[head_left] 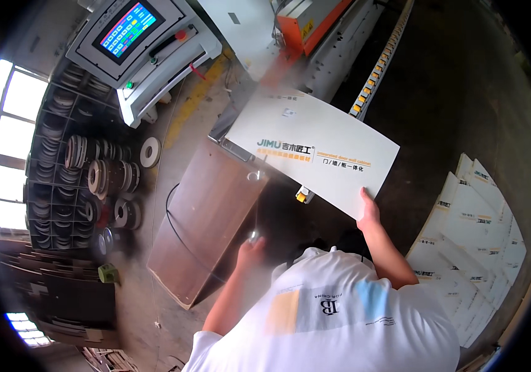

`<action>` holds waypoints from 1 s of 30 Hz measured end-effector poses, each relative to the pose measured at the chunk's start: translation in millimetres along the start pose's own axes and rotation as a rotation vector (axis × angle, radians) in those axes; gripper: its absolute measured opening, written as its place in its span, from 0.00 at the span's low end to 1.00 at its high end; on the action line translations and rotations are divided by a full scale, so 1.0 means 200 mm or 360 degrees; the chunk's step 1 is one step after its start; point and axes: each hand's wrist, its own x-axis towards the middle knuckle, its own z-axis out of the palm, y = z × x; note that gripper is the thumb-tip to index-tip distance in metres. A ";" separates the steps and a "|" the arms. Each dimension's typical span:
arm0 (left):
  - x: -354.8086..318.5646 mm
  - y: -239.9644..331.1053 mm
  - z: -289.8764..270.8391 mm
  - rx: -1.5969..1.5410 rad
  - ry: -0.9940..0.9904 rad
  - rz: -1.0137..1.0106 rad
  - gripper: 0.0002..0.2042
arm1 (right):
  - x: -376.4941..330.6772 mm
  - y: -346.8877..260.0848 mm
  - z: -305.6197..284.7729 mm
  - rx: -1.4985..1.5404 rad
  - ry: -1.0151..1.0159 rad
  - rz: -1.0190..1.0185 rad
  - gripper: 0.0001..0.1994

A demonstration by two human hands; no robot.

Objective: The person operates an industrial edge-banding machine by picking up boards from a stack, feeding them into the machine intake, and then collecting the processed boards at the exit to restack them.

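A white printed board (315, 146) lies with its far left part on the edge of the machine, and its near right corner reaches out toward me. My right hand (368, 214) grips that near corner, thumb on the top face and the other fingers hidden beneath. Lower and to the left, my left hand (251, 252) is held closed beside a brown wooden box (209, 204), apart from the board. A small shiny spot shows at its fingertips, but haze keeps me from making out what it is.
A control console (128, 31) with a lit screen stands at the far left. Beyond the board is an orange-and-grey machine (306, 28) with a long roller rail (377, 68). Rolls of edge banding (113, 177) fill the left side; white boards (464, 248) are stacked right.
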 end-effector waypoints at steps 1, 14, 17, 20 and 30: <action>-0.05 0.03 0.01 0.0044 -0.0002 -0.0023 0.16 | 0.01 -0.02 0.02 0.0008 0.0033 0.0001 0.29; -0.04 -0.18 0.09 0.0631 -0.0010 0.0144 0.13 | 0.40 -0.66 0.18 0.0059 0.0113 -0.0110 0.30; -0.08 -0.09 0.17 0.0624 0.0008 0.0130 0.11 | 0.51 -0.77 0.15 0.0130 -0.0019 -0.0176 0.32; -0.11 -0.03 0.24 0.0706 -0.0002 0.0129 0.11 | 0.66 -0.81 0.18 0.0201 -0.0020 -0.0191 0.32; -0.02 0.16 0.77 0.1737 -0.0262 0.0414 0.16 | 0.70 -1.00 -0.25 0.0492 -0.0233 -0.0246 0.19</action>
